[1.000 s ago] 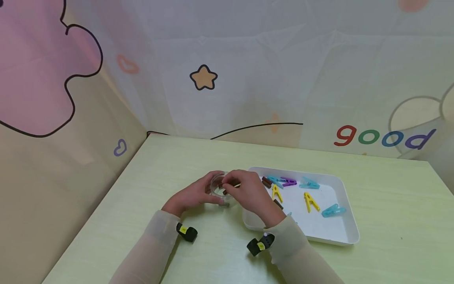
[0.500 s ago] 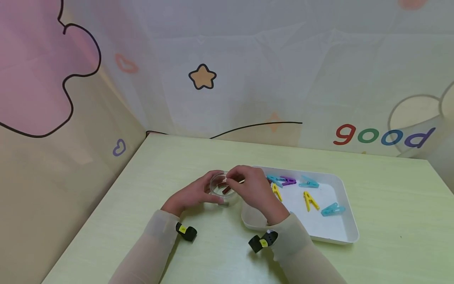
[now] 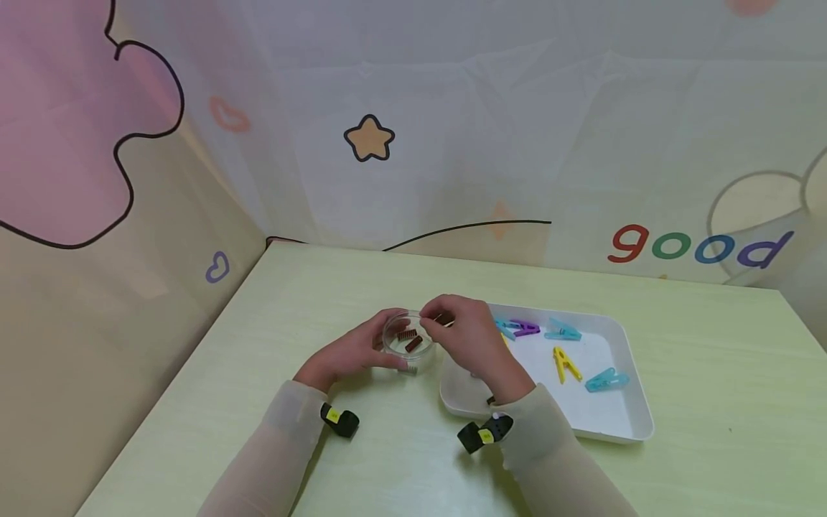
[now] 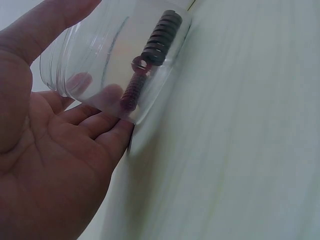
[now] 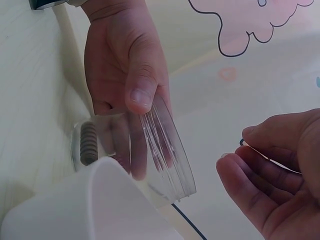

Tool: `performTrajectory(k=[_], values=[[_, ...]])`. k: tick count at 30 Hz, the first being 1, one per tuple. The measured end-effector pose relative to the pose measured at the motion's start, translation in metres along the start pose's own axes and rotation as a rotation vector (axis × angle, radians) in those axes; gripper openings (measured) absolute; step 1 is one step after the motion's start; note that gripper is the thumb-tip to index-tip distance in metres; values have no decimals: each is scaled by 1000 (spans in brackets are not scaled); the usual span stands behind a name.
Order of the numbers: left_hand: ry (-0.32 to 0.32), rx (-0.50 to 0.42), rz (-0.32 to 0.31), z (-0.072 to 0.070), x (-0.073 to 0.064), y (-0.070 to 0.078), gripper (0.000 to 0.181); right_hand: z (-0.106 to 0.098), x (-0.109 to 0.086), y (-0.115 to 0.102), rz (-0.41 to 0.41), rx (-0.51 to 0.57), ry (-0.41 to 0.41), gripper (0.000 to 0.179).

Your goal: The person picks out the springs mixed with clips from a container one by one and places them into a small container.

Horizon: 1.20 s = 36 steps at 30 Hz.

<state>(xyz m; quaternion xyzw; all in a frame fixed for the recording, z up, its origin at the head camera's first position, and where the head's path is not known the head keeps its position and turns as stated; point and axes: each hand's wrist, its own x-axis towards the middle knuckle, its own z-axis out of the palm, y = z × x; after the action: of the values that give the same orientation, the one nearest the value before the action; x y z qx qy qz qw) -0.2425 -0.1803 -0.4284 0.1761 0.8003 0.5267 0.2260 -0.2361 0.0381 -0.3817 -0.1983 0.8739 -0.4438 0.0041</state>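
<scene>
My left hand [image 3: 352, 355] grips a clear plastic jar [image 4: 107, 30] from its left side, thumb in front. Inside the jar are springs: a dark coil spring [image 4: 162, 37] and a thinner reddish one [image 4: 133, 90], both against its bottom in the left wrist view. From above, two reddish-brown springs [image 3: 414, 345] show through the round mouth. My right hand [image 3: 474, 337] hovers just right of the jar's rim, between it and the white tray [image 3: 636, 424]. Its thumb and fingers are loosely curled with the tips close together, and no spring shows between them.
Clothespins lie in the tray: a purple one [image 3: 525, 328], a yellow one [image 3: 566, 365] and several light blue ones [image 3: 607, 380]. My right hand and wrist cover the tray's left part. Behind the pale green table [image 3: 323, 287] hangs a printed cloth [image 3: 465, 143].
My right hand has drawn back from the jar's mouth, up and to the right, leaving a spring in the jar. The left hand has kept its grip in place.
</scene>
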Motion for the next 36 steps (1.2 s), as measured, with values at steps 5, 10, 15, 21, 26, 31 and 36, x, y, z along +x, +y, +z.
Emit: performTrajectory(k=[5, 10, 15, 21, 26, 31, 36], values=[[19, -6, 7, 0, 5, -11, 80, -2, 1, 1, -2, -6, 8, 7], [47, 0, 11, 1, 9, -20, 78, -6, 2, 3, -1, -23, 31, 9], [63, 6, 17, 2, 9, -20, 77, -9, 4, 6, -2, -32, 51, 11], [66, 7, 9, 2, 8, -18, 77, -14, 4, 7, 30, -31, 57, 11], [71, 15, -10, 3, 8, -18, 78, -18, 5, 9, 64, -37, 58, 12], [74, 15, -5, 3, 8, -19, 77, -21, 6, 10, 79, -32, 65, 12], [76, 17, -1, 2, 9, -20, 77, -24, 7, 13, 61, -49, 82, 14]])
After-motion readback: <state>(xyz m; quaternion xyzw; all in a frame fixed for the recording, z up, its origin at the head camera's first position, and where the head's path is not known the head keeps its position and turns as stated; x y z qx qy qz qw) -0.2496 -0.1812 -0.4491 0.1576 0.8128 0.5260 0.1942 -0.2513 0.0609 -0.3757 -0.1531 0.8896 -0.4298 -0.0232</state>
